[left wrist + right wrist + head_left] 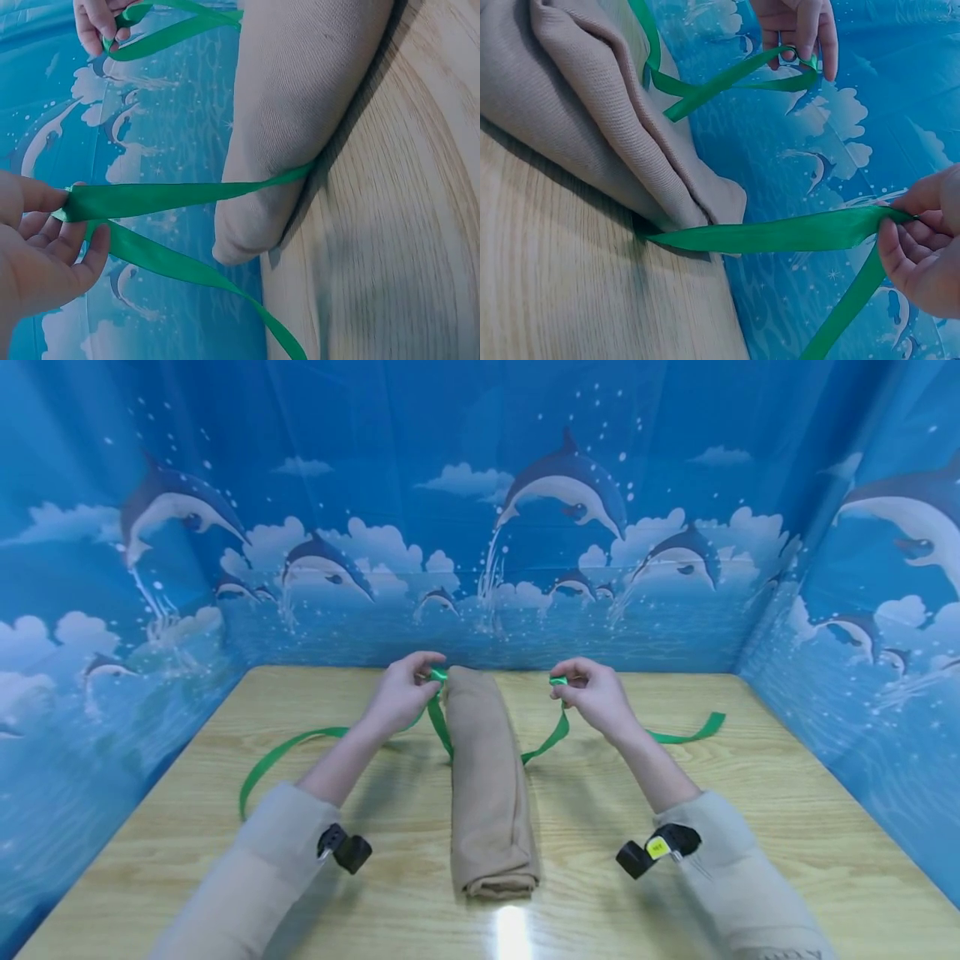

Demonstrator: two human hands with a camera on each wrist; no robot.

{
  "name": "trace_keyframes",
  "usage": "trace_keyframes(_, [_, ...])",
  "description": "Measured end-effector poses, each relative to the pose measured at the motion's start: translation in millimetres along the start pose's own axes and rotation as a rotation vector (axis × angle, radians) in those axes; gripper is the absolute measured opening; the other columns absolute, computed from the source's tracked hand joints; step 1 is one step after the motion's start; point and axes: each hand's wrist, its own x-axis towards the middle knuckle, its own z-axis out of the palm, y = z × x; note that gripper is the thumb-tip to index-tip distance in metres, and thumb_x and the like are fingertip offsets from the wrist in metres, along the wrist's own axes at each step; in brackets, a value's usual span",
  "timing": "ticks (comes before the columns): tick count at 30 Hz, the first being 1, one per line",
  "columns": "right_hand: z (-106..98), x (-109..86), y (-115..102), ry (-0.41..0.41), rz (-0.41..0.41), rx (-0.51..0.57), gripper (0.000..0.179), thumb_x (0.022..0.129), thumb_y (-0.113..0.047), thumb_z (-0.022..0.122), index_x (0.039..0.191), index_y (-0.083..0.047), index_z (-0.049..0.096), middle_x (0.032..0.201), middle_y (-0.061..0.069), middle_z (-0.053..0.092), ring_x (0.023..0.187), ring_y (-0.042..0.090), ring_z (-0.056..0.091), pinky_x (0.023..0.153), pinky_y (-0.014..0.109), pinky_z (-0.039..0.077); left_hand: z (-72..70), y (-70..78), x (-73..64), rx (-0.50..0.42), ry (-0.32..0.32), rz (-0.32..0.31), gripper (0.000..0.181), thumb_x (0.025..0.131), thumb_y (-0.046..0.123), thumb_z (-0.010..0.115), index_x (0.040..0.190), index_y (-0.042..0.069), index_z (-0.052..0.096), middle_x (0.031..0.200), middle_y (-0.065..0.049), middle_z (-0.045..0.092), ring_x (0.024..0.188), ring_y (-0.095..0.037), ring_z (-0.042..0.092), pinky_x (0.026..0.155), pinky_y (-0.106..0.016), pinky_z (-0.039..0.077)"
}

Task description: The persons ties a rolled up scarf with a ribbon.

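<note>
A rolled beige cloth (487, 785) lies lengthwise on the table, its folded end toward the near edge. Under its far half passes a green ribbon (546, 745), coming out on both sides. Left of the roll's far end, my left hand (405, 692) pinches one side of the ribbon between thumb and fingers, lifted off the table. My right hand (596, 695) pinches the other side, raised to the right of the roll. In the left wrist view the ribbon (150, 200) runs taut from the fingers to beneath the cloth (300, 82).
One loose ribbon tail curves over the wooden table (397, 868) at left; another lies behind the right forearm. A blue dolphin-print curtain (465, 510) encloses the table at the back and both sides. Small black cameras sit on both sleeved wrists.
</note>
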Motion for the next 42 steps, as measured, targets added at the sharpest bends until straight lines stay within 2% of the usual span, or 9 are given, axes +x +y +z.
trace_keyframes(3, [1.6, 0.5, -1.2, -0.007, -0.013, -0.012, 0.02, 0.09, -0.006, 0.057, 0.109, 0.0, 0.061, 0.091, 0.014, 0.061, 0.081, 0.021, 0.063, 0.066, 0.03, 0.051, 3.7, 1.7, 2.4, 0.026, -0.013, 0.009, 0.036, 0.094, 0.011, 0.052, 0.13, 0.01, 0.051, 0.104, -0.009, 0.057, 0.09, -0.022, 0.056, 0.07, -0.033, 0.049])
trace_keyframes(9, [5.0, 1.9, -5.6, -0.038, -0.009, -0.06, 0.017, 0.092, -0.011, 0.056, 0.106, -0.004, 0.063, 0.089, 0.011, 0.063, 0.078, 0.019, 0.061, 0.064, 0.031, 0.05, 8.8, 5.6, 6.3, 0.086, -0.016, 0.053, 0.035, 0.094, 0.009, 0.051, 0.128, 0.011, 0.053, 0.104, -0.007, 0.06, 0.089, -0.02, 0.057, 0.067, -0.032, 0.05])
trace_keyframes(18, [12.0, 1.8, -9.4, -0.071, -0.013, -0.099, 0.016, 0.091, -0.01, 0.057, 0.104, -0.005, 0.065, 0.098, 0.01, 0.065, 0.087, 0.023, 0.058, 0.074, 0.036, 0.047, 17.0, 9.9, 7.2, 0.094, -0.039, 0.076, 0.033, 0.093, 0.007, 0.052, 0.125, 0.011, 0.056, 0.101, -0.006, 0.061, 0.089, -0.019, 0.058, 0.068, -0.032, 0.05])
trace_keyframes(23, [16.5, 3.5, -9.5, -0.098, 0.011, -0.047, 0.016, 0.091, -0.012, 0.059, 0.104, -0.006, 0.065, 0.101, 0.009, 0.063, 0.088, 0.023, 0.056, 0.073, 0.036, 0.046, 21.3, 11.2, 7.7, 0.097, -0.047, 0.103, 0.031, 0.093, 0.008, 0.052, 0.124, 0.011, 0.057, 0.101, -0.005, 0.062, 0.089, -0.019, 0.057, 0.07, -0.032, 0.049])
trace_keyframes(29, [19.3, 4.4, -17.1, -0.143, 0.04, 0.077, 0.02, 0.091, -0.011, 0.059, 0.108, -0.003, 0.062, 0.1, 0.014, 0.065, 0.095, 0.025, 0.06, 0.085, 0.038, 0.047, 25.7, 15.5, 8.1, 0.095, -0.025, 0.146, 0.032, 0.092, 0.006, 0.053, 0.124, 0.009, 0.058, 0.099, -0.005, 0.063, 0.086, -0.018, 0.059, 0.07, -0.031, 0.05])
trace_keyframes(33, [21.2, 3.6, -20.1, -0.193, 0.037, 0.111, 0.021, 0.091, -0.009, 0.057, 0.111, -0.002, 0.059, 0.1, 0.018, 0.064, 0.095, 0.027, 0.06, 0.086, 0.039, 0.047, 28.0, 16.9, 8.2, 0.087, -0.042, 0.138, 0.033, 0.093, 0.005, 0.05, 0.124, 0.012, 0.058, 0.098, -0.005, 0.062, 0.081, -0.017, 0.059, 0.062, -0.03, 0.049])
trace_keyframes(36, [23.3, 3.7, -18.2, -0.232, 0.025, 0.101, 0.023, 0.092, -0.009, 0.055, 0.113, -0.001, 0.057, 0.097, 0.016, 0.064, 0.094, 0.029, 0.06, 0.084, 0.037, 0.048, 29.4, 17.3, 8.9, 0.079, -0.077, 0.114, 0.033, 0.094, 0.005, 0.047, 0.125, 0.014, 0.056, 0.096, -0.005, 0.059, 0.078, -0.02, 0.059, 0.057, -0.03, 0.047])
trace_keyframes(42, [29.2, 4.9, -16.9, -0.248, 0.026, -0.02, 0.025, 0.092, -0.009, 0.055, 0.116, -0.004, 0.057, 0.097, 0.011, 0.062, 0.092, 0.026, 0.059, 0.078, 0.035, 0.049, 32.5, 18.0, 10.1, 0.101, -0.12, 0.089, 0.038, 0.094, 0.001, 0.044, 0.129, 0.012, 0.051, 0.094, -0.008, 0.058, 0.076, -0.025, 0.063, 0.052, -0.029, 0.046])
